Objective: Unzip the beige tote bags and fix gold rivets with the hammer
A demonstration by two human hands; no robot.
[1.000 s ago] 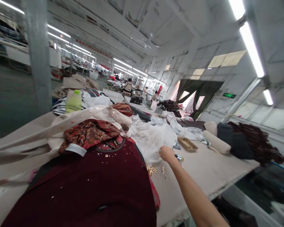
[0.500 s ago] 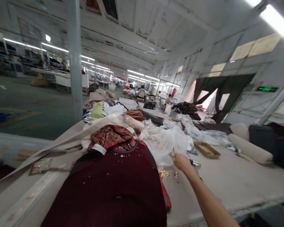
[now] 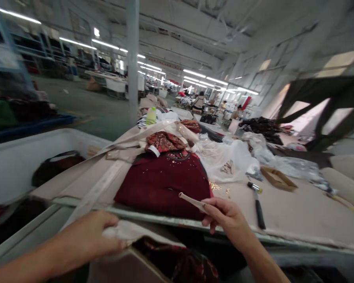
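Observation:
My right hand pinches a thin beige strip with a small loop at its far end, held above the table's front edge. My left hand is closed on the edge of a beige garment that hangs in front of the table. Dark red patterned lining shows inside that garment. Behind my hands lies a dark maroon top dotted with small shiny pieces. To its right, a clear plastic bag holds a bunch of similar beige strips. Small gold metal pieces lie near the bag.
A black-handled hammer lies on the table at right, close to a shallow cardboard box. A beige belted cloth spreads across the left side. Left of the table stands a large white bin with dark cloth inside.
My right hand has come back from the plastic bag to the table's front edge with the strip. My left hand and the hanging beige garment have come into view; the camera has turned left and down.

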